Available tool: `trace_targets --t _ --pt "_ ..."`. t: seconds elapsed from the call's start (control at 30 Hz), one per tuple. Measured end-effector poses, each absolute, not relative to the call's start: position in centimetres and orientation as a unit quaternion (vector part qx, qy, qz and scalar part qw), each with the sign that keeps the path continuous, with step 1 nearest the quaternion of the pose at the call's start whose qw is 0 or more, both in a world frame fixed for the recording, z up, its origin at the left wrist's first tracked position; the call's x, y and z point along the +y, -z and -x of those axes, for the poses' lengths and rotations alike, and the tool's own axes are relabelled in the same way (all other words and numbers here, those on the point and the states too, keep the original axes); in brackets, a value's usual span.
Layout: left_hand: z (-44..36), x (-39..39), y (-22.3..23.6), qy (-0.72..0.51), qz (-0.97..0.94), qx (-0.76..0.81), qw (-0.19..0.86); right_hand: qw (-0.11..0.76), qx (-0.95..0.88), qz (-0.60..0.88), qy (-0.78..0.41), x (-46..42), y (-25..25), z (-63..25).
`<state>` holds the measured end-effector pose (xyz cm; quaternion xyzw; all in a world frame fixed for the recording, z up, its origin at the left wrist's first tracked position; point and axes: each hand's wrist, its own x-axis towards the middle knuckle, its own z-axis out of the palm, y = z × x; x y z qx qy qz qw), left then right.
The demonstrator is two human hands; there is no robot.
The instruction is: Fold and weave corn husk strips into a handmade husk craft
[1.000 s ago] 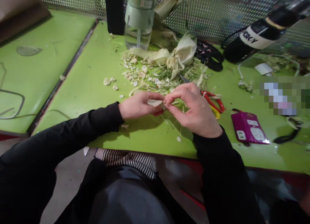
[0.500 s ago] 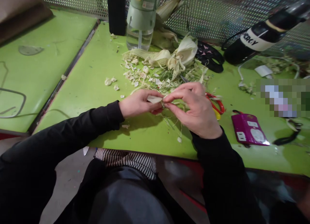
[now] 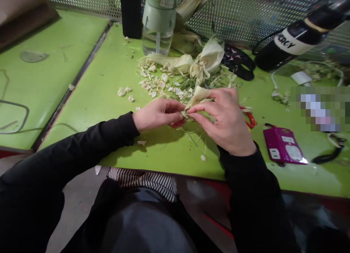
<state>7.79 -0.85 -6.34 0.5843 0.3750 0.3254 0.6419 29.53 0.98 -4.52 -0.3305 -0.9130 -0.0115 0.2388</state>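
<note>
Over the near part of the green table, my left hand (image 3: 160,115) is closed, its fingertips pinching one end of a pale corn husk (image 3: 199,94). My right hand (image 3: 226,123) closes on the same husk from the other side, thumb and forefinger almost touching the left fingertips. The husk's wide flap rises above the right fingers, and thin shreds hang below. Just behind the hands lies a pile of husk scraps (image 3: 161,83), with larger corn husks (image 3: 209,56) at its back. Red-handled scissors (image 3: 250,118) show partly behind my right hand.
A clear-based green water bottle (image 3: 158,26) stands behind the pile. To the right are a dark bottle (image 3: 291,45), a purple socket unit (image 3: 286,145), a white cable plug (image 3: 300,77) and a black strap (image 3: 329,154). A perforated metal screen (image 3: 226,19) closes off the back.
The husk's pale flap, earlier in my left fingers, now stands upright at my right hand. My right hand has shifted slightly right; the fingertips remain together.
</note>
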Motion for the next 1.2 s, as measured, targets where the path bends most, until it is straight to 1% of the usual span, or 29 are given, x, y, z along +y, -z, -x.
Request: trace_targets --t 0.2,0.3,0.4,0.5,0.67,0.73,0.83,1.13,1.17,1.2 --pt "-8.0 -0.9 6.4 -0.306 -0.602 0.379 0.633 0.206 -0.941 0.257 0.08 1.1 4.7 -29.7" --pt "-7.9 -0.9 6.3 -0.3 -0.577 0.393 0.65 0.203 -0.942 0.264 0.046 1.2 4.7 -29.6" --pt "-7.8 -0.8 6.2 -0.307 -0.538 0.397 0.677 0.236 -0.921 0.311 -0.013 1.1 4.3 -29.6" --pt "-7.9 -0.9 6.3 -0.319 -0.5 0.387 0.706 0.282 -0.893 0.349 -0.041 0.8 3.8 -29.7" --pt "-8.1 -1.1 6.6 -0.337 -0.478 0.35 0.732 0.282 -0.89 0.346 -0.087 0.6 3.8 -29.6" --pt "-8.1 -1.1 6.7 -0.346 -0.47 0.336 0.739 0.308 -0.883 0.338 -0.104 0.6 3.8 -29.6" --pt "-8.0 -1.1 6.6 -0.358 -0.453 0.324 0.75 0.334 -0.877 0.331 -0.097 0.8 3.4 -29.9" --pt "-7.9 -1.2 6.6 -0.335 -0.478 0.283 0.761 0.302 -0.897 0.298 -0.123 0.7 3.7 -29.6" --pt "-8.0 -1.2 6.7 -0.345 -0.475 0.285 0.757 0.321 -0.892 0.299 -0.113 0.6 3.8 -29.5" --pt "-8.1 -1.2 6.7 -0.362 -0.469 0.287 0.753 0.361 -0.875 0.308 -0.095 0.5 3.9 -29.4"
